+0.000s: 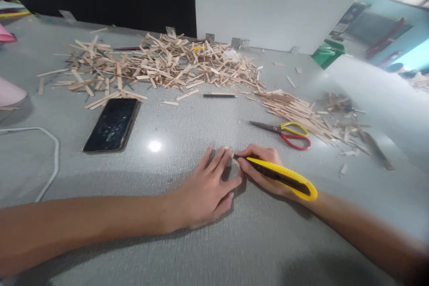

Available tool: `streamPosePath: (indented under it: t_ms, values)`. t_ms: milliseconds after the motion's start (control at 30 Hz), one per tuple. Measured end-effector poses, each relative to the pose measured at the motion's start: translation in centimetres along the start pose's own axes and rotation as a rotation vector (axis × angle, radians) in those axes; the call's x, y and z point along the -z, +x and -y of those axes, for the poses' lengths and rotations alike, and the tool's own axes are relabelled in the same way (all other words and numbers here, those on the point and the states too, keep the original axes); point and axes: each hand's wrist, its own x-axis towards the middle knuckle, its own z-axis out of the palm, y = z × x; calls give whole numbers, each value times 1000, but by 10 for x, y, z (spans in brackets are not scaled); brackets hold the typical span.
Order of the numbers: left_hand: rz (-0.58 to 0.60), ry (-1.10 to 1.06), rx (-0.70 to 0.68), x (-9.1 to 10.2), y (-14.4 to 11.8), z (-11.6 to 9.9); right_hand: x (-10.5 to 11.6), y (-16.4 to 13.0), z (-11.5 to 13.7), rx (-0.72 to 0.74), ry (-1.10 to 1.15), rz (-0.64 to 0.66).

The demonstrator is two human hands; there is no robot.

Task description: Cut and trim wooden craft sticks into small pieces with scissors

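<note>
I see my left hand (209,190) lying flat on the grey textured tabletop (187,250), palm down, fingers spread and pointing away from me, its fingertips pressing on a small pale wooden piece (231,154) that is mostly hidden under them; I cannot tell its shape. My right hand (263,167) is closed around a yellow and black plastic utility knife (281,178), gripped like a pen, the tip meeting the wooden piece right at my left fingertips. Both forearms run in from the lower corners and are cut off by the frame.

Taking the knife as my landmark: just beyond it lie scissors with one yellow and one red handle loop (284,132), blades shut and pointing left. Beyond and right of the knife is a loose row of pale flat wooden sticks (291,107). Farther beyond and to its left spreads a large heap of cut wooden stick scraps (161,62), with a dark slim pen (219,95) in front of it. Well left of the knife rests a black smartphone (112,125), screen dark, and past that a white cable (50,152), partly cut off at the edge.
</note>
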Motion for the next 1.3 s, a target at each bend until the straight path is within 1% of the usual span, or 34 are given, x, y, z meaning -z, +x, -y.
streamPosePath:
  t_ms: [167,400,500,667,1100,1300]
  values:
    - [44,-22,4,2,2,0,-2,1,-1,30,-11,-1]
    - [103,9,-44,10,5,2,-3,2,1,59,-25,13]
    - [91,16,-75,10,5,4,-3,2,1,75,-28,26]
    - [59,18,-80,6,4,6,-3,1,-3,92,-37,35]
    - [72,57,-98,8,7,5,-4,-1,-3,130,-72,17]
    - [60,27,-95,4,6,6,-3,-1,-2,127,-71,11]
